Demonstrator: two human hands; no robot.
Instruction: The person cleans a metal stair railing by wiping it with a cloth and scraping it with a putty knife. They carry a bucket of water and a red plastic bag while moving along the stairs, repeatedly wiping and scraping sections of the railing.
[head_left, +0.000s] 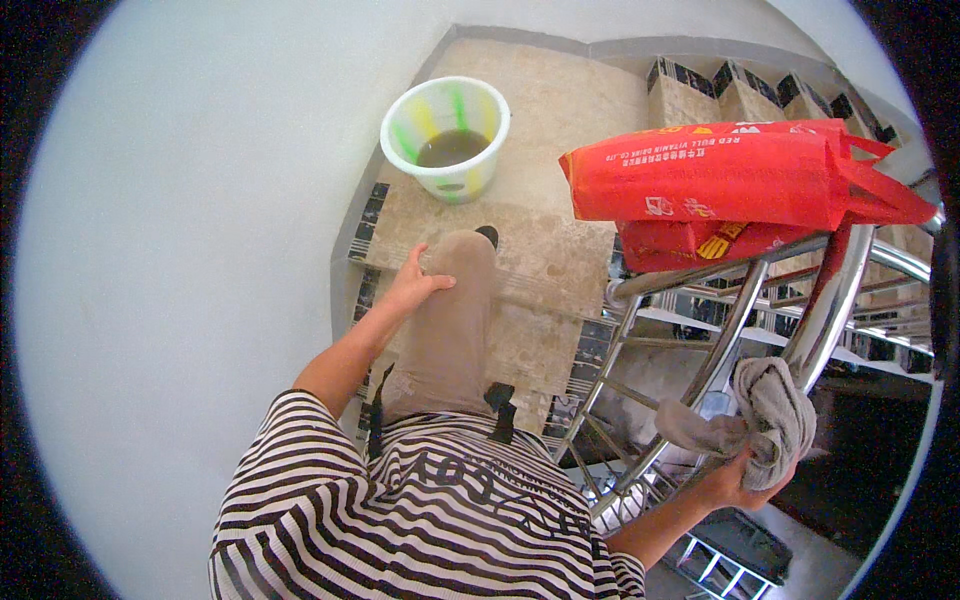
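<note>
My right hand (761, 487), at the lower right, grips a bunched grey cloth (776, 420) against the stainless steel handrail (836, 300). A loose end of the cloth hangs to the left; some of my fingers are hidden beneath it. Nothing is in my left hand (416, 281), which rests beside my bent knee (461, 259) with thumb and fingers apart. Ahead on the stair landing (555, 97) stands a white plastic bucket (487, 165) with green and yellow stripes, holding murky dark water (454, 148).
A red carrier bag (705, 176) bearing writing lies over the railing at the bend. Steps with dark edges (682, 79) rise at the upper right. A white wall (187, 225) runs along the left. Below the railing, a drop shows a lower floor with a ladder (720, 566).
</note>
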